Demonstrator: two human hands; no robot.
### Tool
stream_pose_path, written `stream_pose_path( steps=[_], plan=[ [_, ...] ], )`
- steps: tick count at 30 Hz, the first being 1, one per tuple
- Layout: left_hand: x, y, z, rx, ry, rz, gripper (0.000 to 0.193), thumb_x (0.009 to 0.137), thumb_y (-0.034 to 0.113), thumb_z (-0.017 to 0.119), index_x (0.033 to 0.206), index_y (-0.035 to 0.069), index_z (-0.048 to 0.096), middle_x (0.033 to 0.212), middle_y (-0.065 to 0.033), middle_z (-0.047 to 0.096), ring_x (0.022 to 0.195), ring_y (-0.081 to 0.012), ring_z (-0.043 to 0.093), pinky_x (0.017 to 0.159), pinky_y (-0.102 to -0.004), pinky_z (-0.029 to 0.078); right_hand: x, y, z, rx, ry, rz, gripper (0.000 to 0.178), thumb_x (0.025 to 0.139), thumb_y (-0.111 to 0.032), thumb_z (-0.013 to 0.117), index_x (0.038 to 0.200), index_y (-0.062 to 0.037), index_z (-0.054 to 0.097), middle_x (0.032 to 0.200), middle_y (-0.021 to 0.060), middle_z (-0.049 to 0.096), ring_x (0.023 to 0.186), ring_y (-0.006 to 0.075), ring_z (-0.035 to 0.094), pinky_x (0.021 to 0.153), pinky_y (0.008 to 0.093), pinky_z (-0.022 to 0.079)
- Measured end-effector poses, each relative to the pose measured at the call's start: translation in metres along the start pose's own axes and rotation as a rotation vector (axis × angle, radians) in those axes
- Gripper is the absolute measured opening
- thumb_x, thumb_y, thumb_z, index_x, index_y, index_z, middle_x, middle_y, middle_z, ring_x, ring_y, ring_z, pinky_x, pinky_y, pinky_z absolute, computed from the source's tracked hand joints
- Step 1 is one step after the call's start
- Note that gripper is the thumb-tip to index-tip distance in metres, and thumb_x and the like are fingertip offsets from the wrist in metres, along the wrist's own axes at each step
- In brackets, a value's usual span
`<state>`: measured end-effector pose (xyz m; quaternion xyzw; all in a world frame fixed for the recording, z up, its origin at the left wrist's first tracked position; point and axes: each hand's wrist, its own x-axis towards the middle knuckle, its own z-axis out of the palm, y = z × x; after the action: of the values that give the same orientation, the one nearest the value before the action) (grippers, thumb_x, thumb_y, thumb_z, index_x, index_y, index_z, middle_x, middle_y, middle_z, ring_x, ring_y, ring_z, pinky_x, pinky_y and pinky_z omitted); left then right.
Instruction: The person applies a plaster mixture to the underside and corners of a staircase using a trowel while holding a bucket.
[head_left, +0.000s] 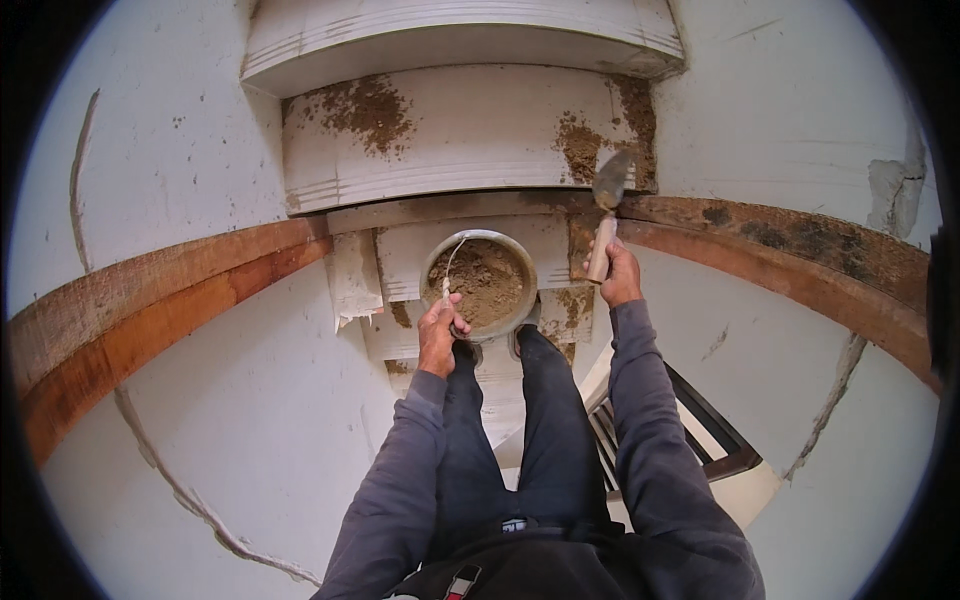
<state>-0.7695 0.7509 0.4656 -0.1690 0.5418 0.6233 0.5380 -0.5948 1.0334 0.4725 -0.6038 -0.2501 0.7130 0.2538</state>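
Observation:
My left hand (438, 335) is closed around the thin, partly wrapped handle of a round bucket (532, 287) in front of my legs. Inside the bucket lies a brown, crumbly, mortar-like mix (490, 280). Whether the bucket hangs from my hand or rests on a step cannot be told. To its right, my right hand (623, 277) grips the light wooden handle of a trowel (611, 182). The grey, smeared blade points away from me, over the dirt at the right end of a stair step.
White stair steps (470, 120) rise ahead, with brown dirt (368, 110) scattered on them. Wooden boards (170, 295) run along both white side walls, which have patched cracks (190, 500). A dark-framed slatted opening (700, 425) is at lower right.

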Motion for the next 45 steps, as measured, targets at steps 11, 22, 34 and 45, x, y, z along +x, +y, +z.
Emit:
stream_pose_path(
  steps=[11, 22, 34, 45],
  plan=[
    [-0.005, 0.007, 0.004, 0.053, 0.081, 0.008, 0.035, 0.1, 0.021, 0.046, 0.124, -0.004, 0.05, 0.067, -0.0012, 0.048, 0.064, -0.014, 0.052, 0.067, -0.0287, 0.05, 0.091, -0.054, -0.009, -0.995, 0.342, -0.696, 0.052, 0.08, -0.021, 0.058, 0.128, -0.0003, 0.054, 0.107, 0.0232, 0.064, 0.084, 0.0319, 0.066, 0.072, 0.0402, 0.051],
    [-0.003, 0.0, 0.005, -0.005, 0.123, 0.049, 0.035, 0.1, 0.021, 0.048, 0.125, -0.003, 0.052, 0.066, -0.0013, 0.05, 0.063, -0.0136, 0.053, 0.063, -0.0284, 0.05, 0.146, -0.103, 0.034, -1.013, 0.144, -0.648, 0.046, 0.078, -0.024, 0.059, 0.12, -0.004, 0.062, 0.104, 0.0241, 0.066, 0.098, 0.0376, 0.063, 0.086, 0.0437, 0.048],
    [0.0, -0.001, 0.002, 0.015, 0.135, 0.035, 0.033, 0.1, 0.022, 0.05, 0.123, -0.002, 0.054, 0.067, -0.0014, 0.05, 0.064, -0.0134, 0.053, 0.064, -0.0279, 0.05, 0.134, -0.082, 0.088, -1.619, 0.065, -0.834, 0.046, 0.083, -0.02, 0.064, 0.128, -0.0146, 0.057, 0.099, 0.0203, 0.065, 0.091, 0.0377, 0.064, 0.08, 0.0473, 0.05],
    [-0.002, 0.002, 0.002, 0.018, 0.132, 0.021, 0.032, 0.1, 0.02, 0.048, 0.122, -0.001, 0.055, 0.067, -0.0015, 0.05, 0.064, -0.0131, 0.053, 0.065, -0.0269, 0.048, 0.079, -0.03, 0.017, -1.788, 0.159, -0.859, 0.072, 0.077, -0.004, 0.067, 0.142, -0.0253, 0.042, 0.098, 0.0165, 0.05, 0.087, 0.0351, 0.059, 0.072, 0.046, 0.051]
  ],
)
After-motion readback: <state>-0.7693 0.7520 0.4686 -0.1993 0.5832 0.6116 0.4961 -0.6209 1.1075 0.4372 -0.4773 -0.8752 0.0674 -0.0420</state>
